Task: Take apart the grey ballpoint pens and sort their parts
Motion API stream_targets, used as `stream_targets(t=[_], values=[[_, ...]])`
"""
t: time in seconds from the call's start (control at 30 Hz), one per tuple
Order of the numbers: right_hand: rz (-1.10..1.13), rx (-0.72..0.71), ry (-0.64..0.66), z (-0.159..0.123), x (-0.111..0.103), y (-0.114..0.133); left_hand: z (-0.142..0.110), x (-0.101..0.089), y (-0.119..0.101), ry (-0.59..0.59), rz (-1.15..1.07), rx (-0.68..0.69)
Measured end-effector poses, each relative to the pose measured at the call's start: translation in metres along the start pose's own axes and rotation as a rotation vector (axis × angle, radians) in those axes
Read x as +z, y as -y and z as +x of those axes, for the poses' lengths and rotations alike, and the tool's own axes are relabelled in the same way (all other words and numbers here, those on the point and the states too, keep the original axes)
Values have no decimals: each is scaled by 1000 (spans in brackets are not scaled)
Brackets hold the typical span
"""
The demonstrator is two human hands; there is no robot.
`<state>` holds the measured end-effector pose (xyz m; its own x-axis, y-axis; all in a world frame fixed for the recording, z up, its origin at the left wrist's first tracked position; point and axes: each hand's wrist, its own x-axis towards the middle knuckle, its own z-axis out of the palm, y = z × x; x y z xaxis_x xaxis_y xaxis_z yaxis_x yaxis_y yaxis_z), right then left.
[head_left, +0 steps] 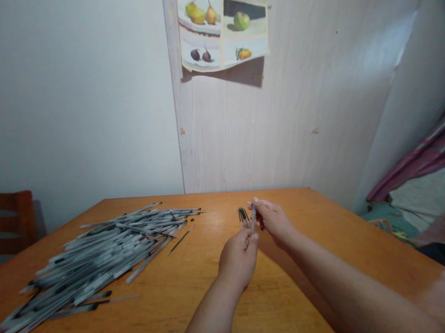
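Observation:
Both hands hold a translucent pen (253,219) upright and slightly tilted above the table. My left hand (238,256) is closed round its lower end, thumb against the barrel. At the upper end, my right hand (273,217) pinches with its fingertips; whether it grips a cap or a refill there is too small to tell. Just behind the hands lies a small group of pens with dark tips (243,215), partly hidden by the fingers. To the left spreads a large loose pile of translucent pens and parts (110,248), many with black ends.
A thin dark refill (180,241) and a small black cap (192,220) lie right of the pile on the wooden table (291,303). A chair back (22,214) stands at left. Fruit pictures (224,30) hang on the wall behind. Fabric (428,199) lies at right.

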<state>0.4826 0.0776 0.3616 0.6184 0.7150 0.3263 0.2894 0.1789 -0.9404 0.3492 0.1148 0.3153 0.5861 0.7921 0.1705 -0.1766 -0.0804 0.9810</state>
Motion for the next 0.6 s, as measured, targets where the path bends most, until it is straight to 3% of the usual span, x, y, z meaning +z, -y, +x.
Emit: stream_targets(t=[0.13, 0.33, 0.6], values=[[64, 26, 39, -15, -7, -3, -1, 5, -5, 44, -1, 26], [83, 26, 39, -25, -7, -16, -1, 5, 0, 64, 146, 181], [209, 117, -56, -26, -2, -18, 0, 6, 1, 72, 71, 128]])
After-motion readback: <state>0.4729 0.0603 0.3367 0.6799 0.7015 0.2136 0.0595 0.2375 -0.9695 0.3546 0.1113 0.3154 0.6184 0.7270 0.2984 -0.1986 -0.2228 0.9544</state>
